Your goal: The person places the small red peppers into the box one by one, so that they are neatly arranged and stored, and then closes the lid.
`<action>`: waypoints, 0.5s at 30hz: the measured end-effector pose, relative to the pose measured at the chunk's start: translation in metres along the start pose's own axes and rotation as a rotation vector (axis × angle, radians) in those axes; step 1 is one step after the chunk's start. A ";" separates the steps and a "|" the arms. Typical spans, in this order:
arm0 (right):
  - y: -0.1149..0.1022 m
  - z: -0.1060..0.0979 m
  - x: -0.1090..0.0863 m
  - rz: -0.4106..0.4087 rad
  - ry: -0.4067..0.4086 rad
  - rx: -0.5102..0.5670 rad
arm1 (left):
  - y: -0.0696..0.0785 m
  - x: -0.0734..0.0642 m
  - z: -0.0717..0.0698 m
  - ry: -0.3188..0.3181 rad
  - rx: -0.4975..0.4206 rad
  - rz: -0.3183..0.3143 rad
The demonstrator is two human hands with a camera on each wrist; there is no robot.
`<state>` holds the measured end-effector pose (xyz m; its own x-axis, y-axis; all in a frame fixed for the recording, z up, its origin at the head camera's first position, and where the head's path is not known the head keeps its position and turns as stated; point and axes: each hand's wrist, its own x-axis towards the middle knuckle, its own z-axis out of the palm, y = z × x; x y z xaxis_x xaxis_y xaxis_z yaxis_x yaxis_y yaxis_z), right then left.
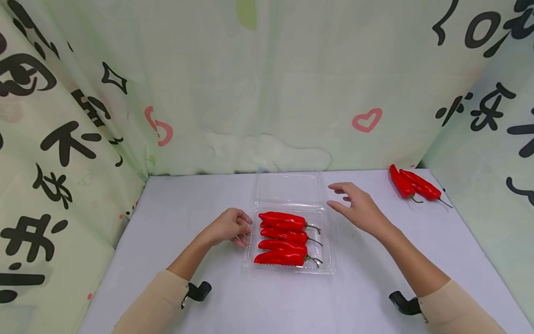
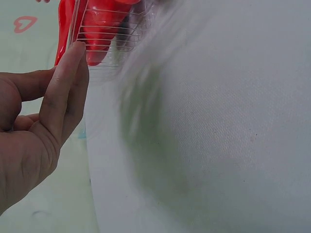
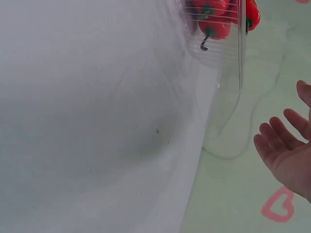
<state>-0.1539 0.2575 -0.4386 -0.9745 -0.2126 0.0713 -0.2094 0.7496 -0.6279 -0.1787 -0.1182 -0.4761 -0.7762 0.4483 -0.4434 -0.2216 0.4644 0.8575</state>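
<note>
A clear plastic clamshell box (image 1: 329, 257) lies with its lid (image 1: 288, 189) folded back. Several red chili peppers (image 1: 280, 258) rest side by side in its base, stems to the right. At the box's left edge is my left hand (image 1: 232, 226). The left wrist view shows its fairly straight fingers (image 2: 60, 94) reaching the box's ribbed side wall, the thumb partly behind them; no firm grip shows. My right hand (image 1: 354, 206) hovers to the right of the lid, fingers spread apart from the thumb, holding nothing. The right wrist view shows that hand (image 3: 286, 150) clear of the box.
Two more red peppers (image 1: 421, 185) lie at the table's back right corner. The white table (image 1: 367, 287) is bordered behind and at both sides by a printed curtain (image 1: 267, 93). A black wrist mount sits on each forearm.
</note>
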 end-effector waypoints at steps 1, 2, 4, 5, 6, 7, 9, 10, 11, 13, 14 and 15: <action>0.003 -0.002 -0.001 0.017 0.001 0.001 | 0.000 0.000 0.000 0.002 -0.004 -0.006; 0.006 -0.004 -0.001 0.030 0.004 0.001 | 0.000 0.000 0.000 0.003 -0.003 -0.008; 0.012 -0.009 -0.003 0.056 0.009 0.006 | -0.001 0.000 0.000 0.004 0.002 -0.008; 0.016 -0.012 -0.003 0.070 0.011 0.005 | 0.000 0.000 0.000 0.004 0.003 -0.007; 0.019 -0.014 -0.003 0.083 0.014 0.007 | 0.000 0.000 0.000 0.004 0.004 -0.006; 0.023 -0.016 -0.003 0.095 0.019 0.009 | 0.000 0.000 0.000 0.004 0.005 -0.005; 0.030 -0.021 -0.003 0.113 0.036 0.010 | 0.000 0.000 0.000 0.003 0.006 -0.001; 0.033 -0.024 -0.003 0.123 0.046 0.007 | 0.000 0.000 0.000 0.002 0.006 0.001; 0.037 -0.026 -0.003 0.133 0.055 0.005 | 0.000 0.000 0.000 0.002 0.006 0.002; 0.045 -0.031 -0.003 0.153 0.077 0.002 | 0.000 0.000 0.000 0.001 0.007 0.002; 0.049 -0.034 -0.003 0.162 0.088 0.000 | 0.000 0.000 0.000 0.001 0.007 0.002; 0.053 -0.036 -0.003 0.172 0.096 -0.001 | 0.000 0.000 0.000 0.000 0.007 0.001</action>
<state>-0.1652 0.3205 -0.4442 -0.9991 -0.0204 0.0367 -0.0391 0.7705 -0.6363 -0.1792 -0.1183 -0.4757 -0.7766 0.4483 -0.4427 -0.2168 0.4695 0.8559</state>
